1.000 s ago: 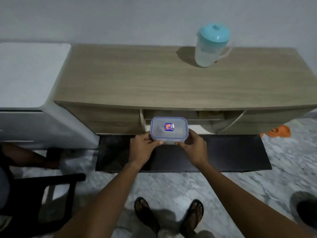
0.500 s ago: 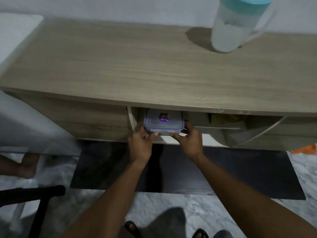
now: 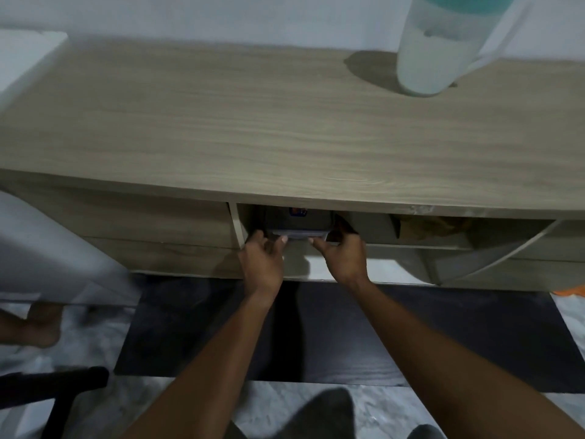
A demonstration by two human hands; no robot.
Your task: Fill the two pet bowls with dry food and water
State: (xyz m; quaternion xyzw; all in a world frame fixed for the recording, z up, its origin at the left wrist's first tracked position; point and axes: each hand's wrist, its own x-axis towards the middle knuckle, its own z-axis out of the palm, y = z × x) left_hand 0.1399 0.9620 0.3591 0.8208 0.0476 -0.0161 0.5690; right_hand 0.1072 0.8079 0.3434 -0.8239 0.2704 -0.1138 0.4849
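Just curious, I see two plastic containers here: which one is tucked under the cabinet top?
The lidded box with the red-blue sticker, between both hands in the open shelf. The teal-lidded pitcher stands on top of the cabinet.

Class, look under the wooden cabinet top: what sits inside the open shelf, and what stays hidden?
A lidded plastic container sits there, both hands at its front edge, with something brown further right. Its contents and the shelf's back are hidden.

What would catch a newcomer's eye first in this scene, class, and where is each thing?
Two bare hands meet at the centre: the left hand and right hand grip a lidded plastic container inside the open shelf under the wooden cabinet top. At the top right stands a translucent pitcher with a teal lid, on that cabinet top.
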